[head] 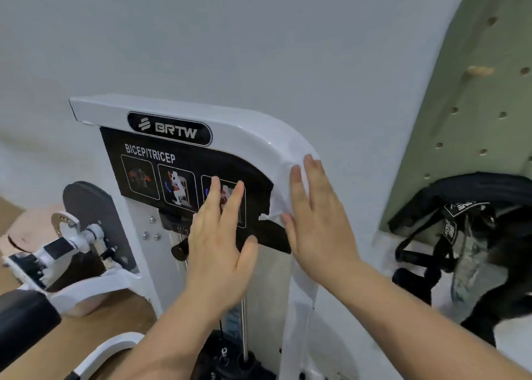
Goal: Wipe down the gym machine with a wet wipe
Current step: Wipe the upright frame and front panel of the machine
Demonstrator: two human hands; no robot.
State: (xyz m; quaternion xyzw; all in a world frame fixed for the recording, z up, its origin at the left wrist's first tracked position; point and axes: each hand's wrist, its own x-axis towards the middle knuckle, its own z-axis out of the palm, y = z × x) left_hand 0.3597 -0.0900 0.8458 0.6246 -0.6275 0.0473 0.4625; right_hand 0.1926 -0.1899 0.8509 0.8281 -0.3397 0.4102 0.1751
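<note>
Machine: white-framed gym machine [253,138], upright against a pale wall [259,34]; fills the middle of the view and runs down to 6 o'clock.
Badge: black oval badge [169,129] reading BRTW, on the top bar at 11 o'clock of the hands.
Placard: black placard [149,163] headed BICEP/TRICEP, with three small exercise pictures; sits just below the badge.
Wet wipe: white wet wipe [280,195], crumpled, draped over the curved right corner of the frame; lies at 3 o'clock of the placard and overlaps its edge.
Right grip: right grip [319,221] released, fingers straight and close together, palm pressing flat on the wet wipe and the frame corner; fingertips point to 12 o'clock.
Left grip: left grip [218,244] released, fingers straight and slightly spread, holding nothing; covers the third picture on the placard, at 9 o'clock of the right grip; contact with the panel cannot be told.
Disc: round black disc [86,204] at 9 o'clock of the placard, with a white and black lever arm [57,250] just below it.
Pad: black padded roll [23,319] at 8 o'clock, in the near corner.
Pegboard: green pegboard [475,120] at 2 o'clock, with one wooden peg [479,71] in it.
Straps: black straps [460,235] heaped at 4 o'clock, below the pegboard.
Floor: wooden floor [123,302] at 7 o'clock, under the frame's foot.
</note>
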